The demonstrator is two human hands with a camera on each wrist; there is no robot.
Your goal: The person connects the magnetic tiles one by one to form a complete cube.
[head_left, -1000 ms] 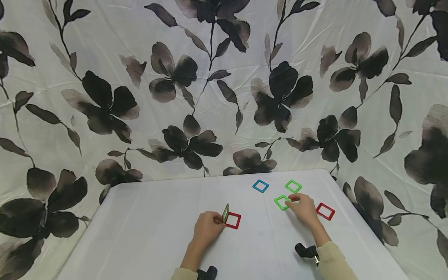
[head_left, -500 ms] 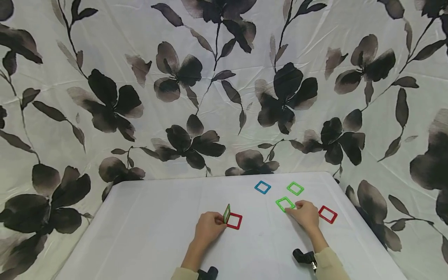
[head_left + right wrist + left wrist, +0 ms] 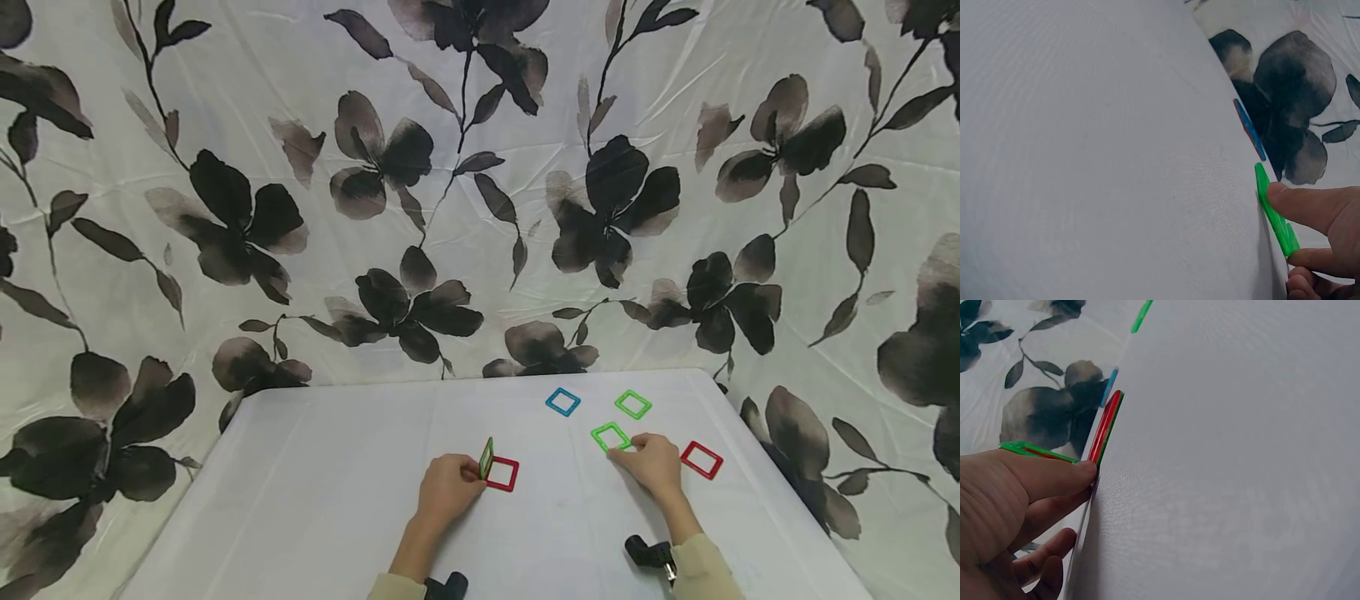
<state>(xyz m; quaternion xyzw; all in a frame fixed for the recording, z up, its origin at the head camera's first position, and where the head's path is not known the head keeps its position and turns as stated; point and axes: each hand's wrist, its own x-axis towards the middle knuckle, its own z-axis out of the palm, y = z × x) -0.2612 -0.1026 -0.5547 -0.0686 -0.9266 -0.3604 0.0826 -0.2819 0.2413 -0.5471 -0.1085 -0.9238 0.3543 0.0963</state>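
Observation:
My left hand [image 3: 447, 493] pinches the base of an upright green square building tile [image 3: 491, 446], where it meets a flat red square tile [image 3: 516, 476]. Both tiles are open-centred frames. In the left wrist view my thumb [image 3: 1079, 475] presses the corner where they join, and the red tile [image 3: 1105, 428] shows nearly edge-on. On the right, my right hand [image 3: 654, 467] pinches the near corner of another green square tile [image 3: 598, 442], which lies on the table. The right wrist view has the thumb on this green tile [image 3: 1272, 209] and a finger at its end.
A blue square tile [image 3: 555, 409] and a second flat green tile [image 3: 626, 411] lie toward the table's far edge. Another red tile [image 3: 708, 448] lies right of my right hand. White cloth covers the table [image 3: 315, 500]; a floral curtain [image 3: 480, 167] hangs behind it.
My right hand has drawn back slightly toward me, its fingers shifting to the green tile's near corner. The left hand keeps its hold. The head view has shifted a little.

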